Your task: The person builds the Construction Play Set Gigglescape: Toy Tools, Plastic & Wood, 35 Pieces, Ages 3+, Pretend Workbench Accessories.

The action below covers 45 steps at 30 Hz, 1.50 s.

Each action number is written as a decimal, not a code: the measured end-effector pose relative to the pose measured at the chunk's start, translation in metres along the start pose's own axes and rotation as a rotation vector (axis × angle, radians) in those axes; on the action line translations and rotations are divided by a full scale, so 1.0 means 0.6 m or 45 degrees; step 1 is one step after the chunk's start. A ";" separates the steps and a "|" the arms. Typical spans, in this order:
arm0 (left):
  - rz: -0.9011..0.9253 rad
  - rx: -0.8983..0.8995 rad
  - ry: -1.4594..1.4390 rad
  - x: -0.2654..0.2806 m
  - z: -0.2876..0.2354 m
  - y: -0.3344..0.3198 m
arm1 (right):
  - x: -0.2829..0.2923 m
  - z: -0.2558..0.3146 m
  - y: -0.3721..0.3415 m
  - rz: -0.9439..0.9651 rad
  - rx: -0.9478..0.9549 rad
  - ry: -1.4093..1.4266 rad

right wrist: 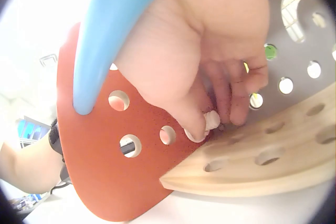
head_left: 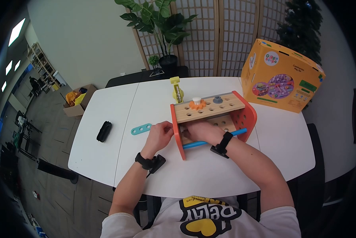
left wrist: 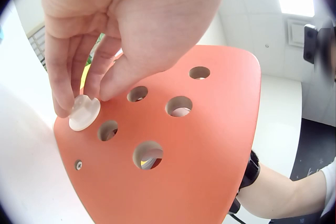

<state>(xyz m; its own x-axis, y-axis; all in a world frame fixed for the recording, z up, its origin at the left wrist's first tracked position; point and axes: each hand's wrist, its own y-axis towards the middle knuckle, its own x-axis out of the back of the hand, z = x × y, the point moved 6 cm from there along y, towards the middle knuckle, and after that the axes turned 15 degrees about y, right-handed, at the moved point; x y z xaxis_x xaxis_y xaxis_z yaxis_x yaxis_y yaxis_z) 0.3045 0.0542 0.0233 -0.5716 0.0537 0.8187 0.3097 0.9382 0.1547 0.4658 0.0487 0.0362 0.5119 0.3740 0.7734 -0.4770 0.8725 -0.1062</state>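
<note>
A toy workbench with red side panels (head_left: 178,133), wooden shelves (head_left: 209,108) and a blue bar (head_left: 195,144) stands on the white table (head_left: 136,166). At the outer face of its left panel, my left hand (head_left: 159,136) pinches a white plastic bolt (left wrist: 84,113) by its round, notched head. My right hand (head_left: 203,131) reaches inside under the top shelf, behind the blue bar. Its thumb and fingers close round a small white plastic piece (right wrist: 211,120) at the panel's inner face, low near the wooden shelf. The fingertips are partly hidden there.
A teal strip with holes (head_left: 141,129) and a black case (head_left: 104,131) lie to the left. Behind the workbench stands a yellow toy (head_left: 176,90); an orange gear (head_left: 197,104) and grey bolt (head_left: 217,100) sit on its top. A large yellow box (head_left: 283,79) stands back right.
</note>
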 end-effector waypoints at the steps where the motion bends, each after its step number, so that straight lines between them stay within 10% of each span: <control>1: 0.003 0.006 0.002 0.000 -0.001 0.000 | -0.002 -0.001 0.001 0.031 -0.022 -0.001; 32: 0.032 0.014 -0.063 -0.008 0.005 -0.001 | 0.002 0.010 0.000 -0.194 0.210 -0.100; 45: 0.139 0.049 -0.114 -0.007 0.015 -0.005 | 0.018 0.011 -0.015 -0.020 -0.040 0.024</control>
<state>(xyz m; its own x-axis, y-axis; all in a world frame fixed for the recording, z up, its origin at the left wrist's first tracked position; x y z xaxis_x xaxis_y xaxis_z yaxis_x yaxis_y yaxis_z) 0.2989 0.0541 0.0144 -0.6023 0.1848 0.7766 0.3451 0.9375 0.0445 0.4707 0.0428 0.0495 0.5326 0.3661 0.7631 -0.4464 0.8875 -0.1142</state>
